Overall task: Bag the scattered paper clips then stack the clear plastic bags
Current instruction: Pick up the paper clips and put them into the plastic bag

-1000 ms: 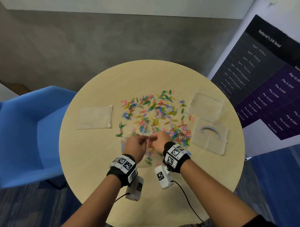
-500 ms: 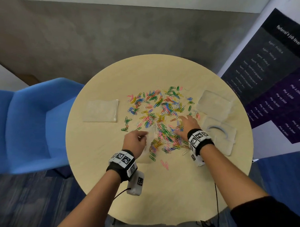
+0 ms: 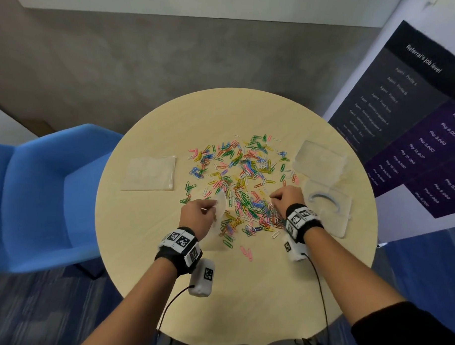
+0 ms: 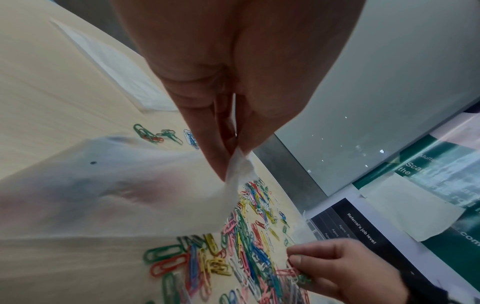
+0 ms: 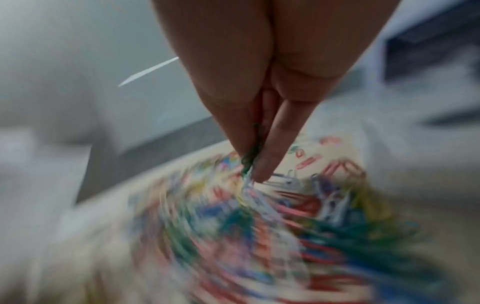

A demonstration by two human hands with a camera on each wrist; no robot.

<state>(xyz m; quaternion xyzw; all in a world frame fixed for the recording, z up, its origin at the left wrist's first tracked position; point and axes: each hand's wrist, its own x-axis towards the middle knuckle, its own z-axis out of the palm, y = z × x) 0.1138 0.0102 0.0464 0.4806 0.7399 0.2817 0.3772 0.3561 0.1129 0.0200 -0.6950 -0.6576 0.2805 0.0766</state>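
Observation:
Many coloured paper clips (image 3: 243,180) lie scattered across the middle of the round table (image 3: 147,234). My left hand (image 3: 198,214) pinches the top edge of a clear plastic bag (image 3: 221,207) and holds it up at the heap's near left; the left wrist view shows the pinch on the clear plastic bag (image 4: 124,189). My right hand (image 3: 285,197) is down in the near right part of the heap, its fingers closed on a few paper clips (image 5: 249,162). That view is blurred.
A flat clear bag (image 3: 149,176) lies at the table's left. Two clear plastic lids or trays (image 3: 319,157) (image 3: 328,207) sit at the right. A blue chair (image 3: 40,191) stands left of the table, a dark poster board (image 3: 413,127) at the right.
My hands were together at the bag's mouth a second ago. The right hand has since gone right into the heap and closed on clips; the left hand still holds the bag.

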